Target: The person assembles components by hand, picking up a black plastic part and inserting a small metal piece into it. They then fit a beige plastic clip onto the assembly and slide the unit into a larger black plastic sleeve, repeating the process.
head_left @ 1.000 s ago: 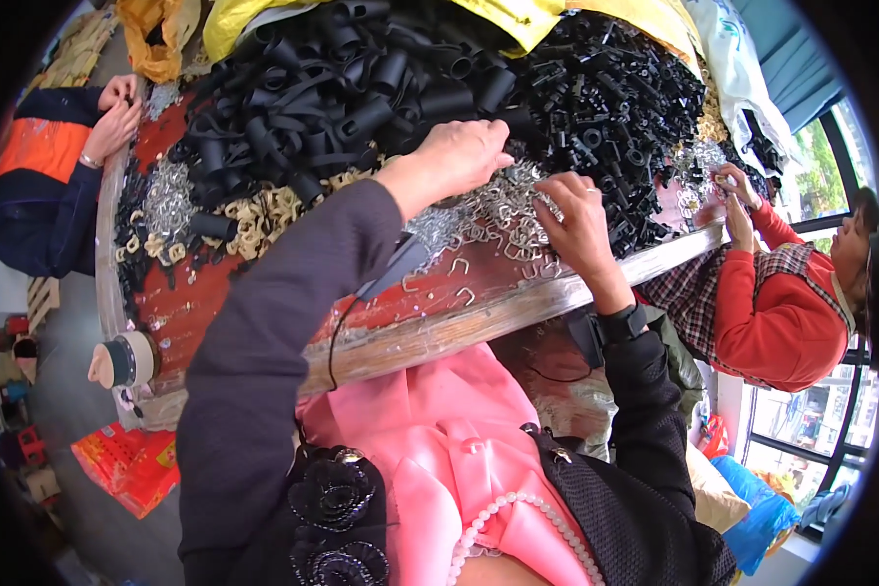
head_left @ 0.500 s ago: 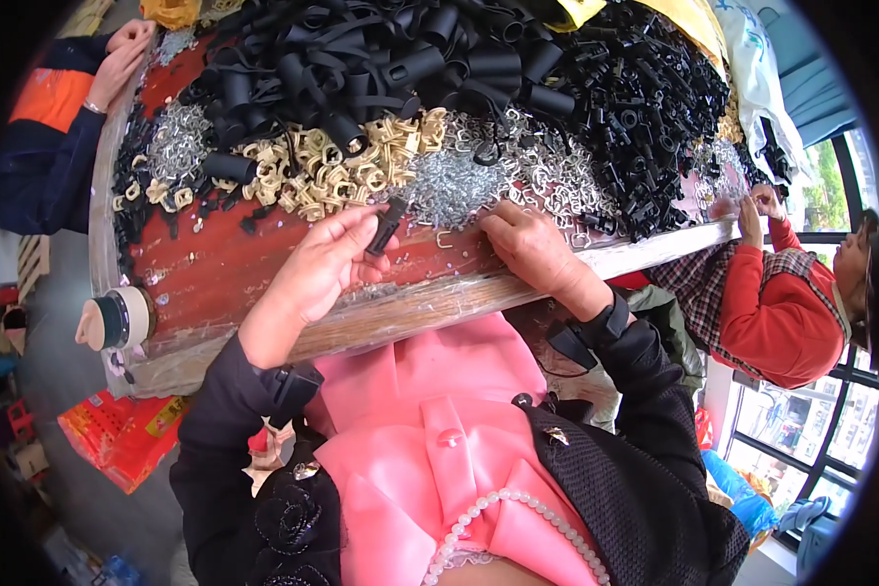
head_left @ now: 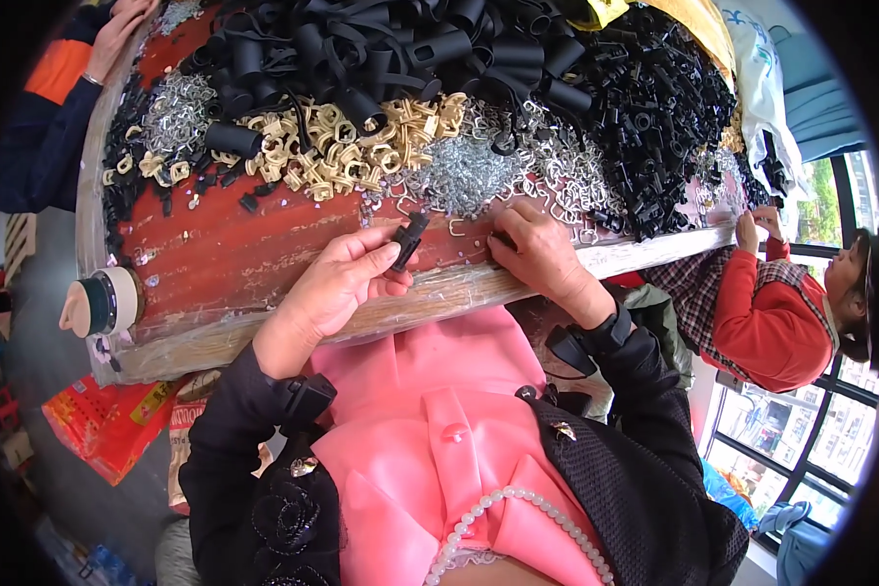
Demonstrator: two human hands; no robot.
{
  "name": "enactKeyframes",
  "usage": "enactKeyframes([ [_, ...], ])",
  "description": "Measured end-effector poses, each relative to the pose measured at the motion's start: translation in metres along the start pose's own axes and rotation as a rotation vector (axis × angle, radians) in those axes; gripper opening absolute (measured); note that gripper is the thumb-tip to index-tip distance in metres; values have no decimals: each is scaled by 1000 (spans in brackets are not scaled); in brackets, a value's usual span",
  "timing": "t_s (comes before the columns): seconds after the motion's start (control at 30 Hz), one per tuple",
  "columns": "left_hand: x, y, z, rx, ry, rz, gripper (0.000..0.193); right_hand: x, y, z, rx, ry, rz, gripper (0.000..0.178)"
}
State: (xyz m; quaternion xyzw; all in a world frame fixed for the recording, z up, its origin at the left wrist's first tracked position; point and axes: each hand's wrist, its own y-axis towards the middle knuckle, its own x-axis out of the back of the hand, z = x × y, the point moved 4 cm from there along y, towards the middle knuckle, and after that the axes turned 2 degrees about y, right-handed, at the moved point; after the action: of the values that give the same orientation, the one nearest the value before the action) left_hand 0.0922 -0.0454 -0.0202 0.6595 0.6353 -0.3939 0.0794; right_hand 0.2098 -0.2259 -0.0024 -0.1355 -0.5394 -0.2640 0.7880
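Observation:
Between thumb and fingers, my left hand [head_left: 337, 288] pinches a small black plastic part [head_left: 410, 240], tilted above the front of the red tabletop [head_left: 230, 259]. A short gap away, my right hand [head_left: 542, 252] rests at the table's near side with its fingers curled together and pointing down; whatever is in them is hidden. Just beyond it lie a heap of tiny silver metal pieces [head_left: 464, 174] and a spread of U-shaped metal clips [head_left: 571, 186]. One loose clip [head_left: 456, 227] sits between my two hands.
Cream plastic parts [head_left: 347, 146] are heaped mid-table, with black cylindrical pieces [head_left: 361, 63] behind and small black parts [head_left: 654, 127] at right. A wooden rim [head_left: 400, 311] edges the table. A tape roll [head_left: 117, 301] stands at the left corner. Co-workers sit left and right [head_left: 772, 313].
My left hand has shifted right with the black part, closer to my right hand. My right hand stays nearly in place, fingers still curled. The view has moved slightly.

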Motion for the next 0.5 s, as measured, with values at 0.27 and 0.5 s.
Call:
enactKeyframes([
  [0.27,1,-2,6,19,-17,-10,34,-6,-2,2,17,-24,-38,13],
  [0.5,-2,-5,7,13,0,-17,33,-5,-3,6,56,-91,-89,5],
])
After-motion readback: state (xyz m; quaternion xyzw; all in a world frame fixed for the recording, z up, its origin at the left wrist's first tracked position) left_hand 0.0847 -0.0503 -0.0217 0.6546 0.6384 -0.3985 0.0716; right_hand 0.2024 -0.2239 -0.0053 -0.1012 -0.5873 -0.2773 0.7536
